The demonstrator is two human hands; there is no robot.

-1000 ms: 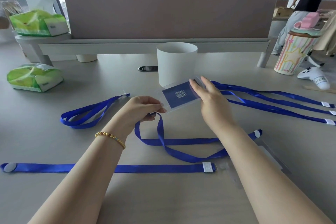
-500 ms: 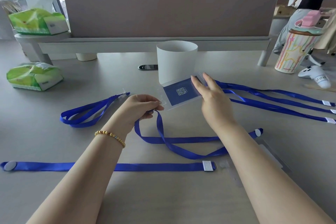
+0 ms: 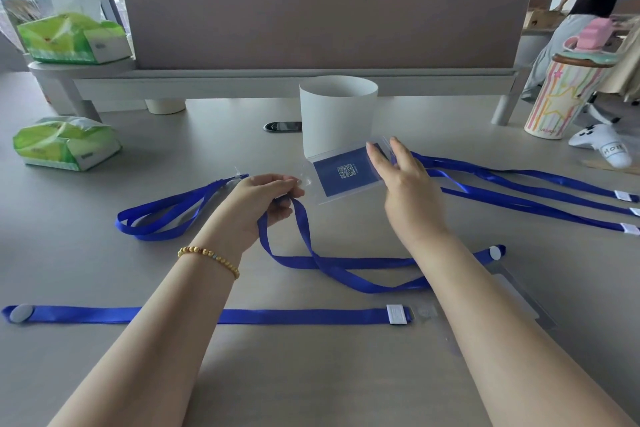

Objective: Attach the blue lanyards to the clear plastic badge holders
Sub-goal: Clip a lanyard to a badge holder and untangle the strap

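Over the grey desk point(image 3: 104, 288), the right hand point(image 3: 405, 184) holds the light, slippery badge holder point(image 3: 346, 173) by its far edge while the left hand point(image 3: 266, 198) pinches the limp lanyard point(image 3: 304, 239) end, seemingly at the holder's slot.

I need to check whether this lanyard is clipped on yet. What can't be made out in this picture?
- Head view: the lanyard end and the slot of the badge holder are covered by the left hand, so attachment cannot be judged.
- The right hand hides the holder's right edge.
- The QR code on the card is too small to read.
- The clear holder by the right forearm is partly hidden and hard to outline.
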